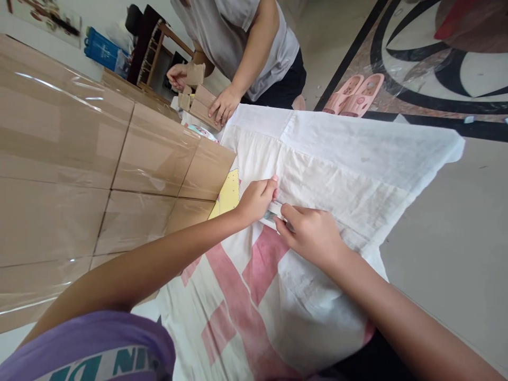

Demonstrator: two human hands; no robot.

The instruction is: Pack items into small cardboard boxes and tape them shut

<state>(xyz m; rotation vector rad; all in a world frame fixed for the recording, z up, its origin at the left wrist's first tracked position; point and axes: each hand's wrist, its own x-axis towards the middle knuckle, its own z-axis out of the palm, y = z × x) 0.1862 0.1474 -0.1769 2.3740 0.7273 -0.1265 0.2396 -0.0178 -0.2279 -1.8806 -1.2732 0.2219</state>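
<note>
Between my hands is a small flat white piece with a grey-green patch [270, 216], perhaps a packet; its exact kind cannot be made out. My left hand [257, 199] is closed on its left end, thumb on top. From the right, my right hand [313, 235] pinches the other end between thumb and fingers. Both hands are just above a white cloth with pink-red marks [238, 312] that covers the surface before me. A yellow dotted sheet [229, 196] lies left of my left hand, partly hidden by a box.
Taped cardboard boxes [138, 169] form a wall on the left. Across the cloth, another person [246, 47] handles a small open carton [202, 103]. Pink slippers [355, 95] stand on the patterned floor, and a blue container [101, 50] is at the back left.
</note>
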